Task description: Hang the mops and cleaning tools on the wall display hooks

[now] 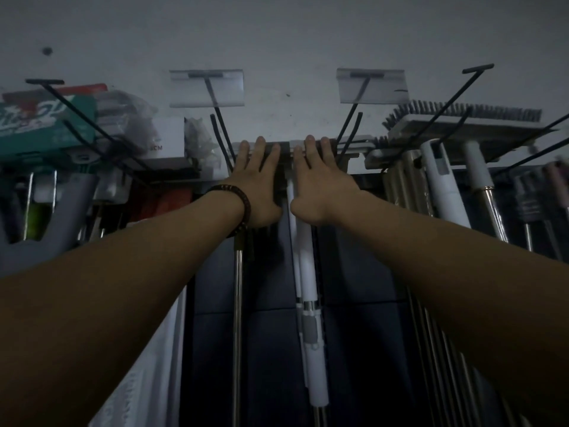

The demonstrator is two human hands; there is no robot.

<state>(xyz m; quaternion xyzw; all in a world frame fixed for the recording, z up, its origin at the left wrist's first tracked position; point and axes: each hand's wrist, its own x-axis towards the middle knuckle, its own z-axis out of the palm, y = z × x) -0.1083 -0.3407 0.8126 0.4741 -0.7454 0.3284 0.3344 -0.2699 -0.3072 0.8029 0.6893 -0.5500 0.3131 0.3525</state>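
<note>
Both hands are up against the wall display, fingers straight and spread, gripping nothing. The left hand (258, 180), with a beaded bracelet (238, 204) on its wrist, and the right hand (320, 180) lie flat, side by side, on a dark flat mop head (284, 155), and seem to press it toward the wall. That mop head sits at hook height in the middle of the display, between a double wire hook on the left (220, 140) and a double wire hook on the right (351, 131). Its white handle (303, 272) hangs straight down between the forearms. Whether the head is actually caught on a hook is hidden under the palms.

Much of the job looks done. To the right, a bristled floor brush (462, 115) and several white and metal poles already hang in a row. To the left hang packaged goods (46, 118) and a grey handle (77, 195). A steel pole (237, 303) hangs just left of the white one. Clear price-tag holders (207, 87) sit above the two middle hooks.

My judgement: this mop is at its final seating, with only release and a check of the hang left. No unhung tools show here, so I cannot tell how many remain
</note>
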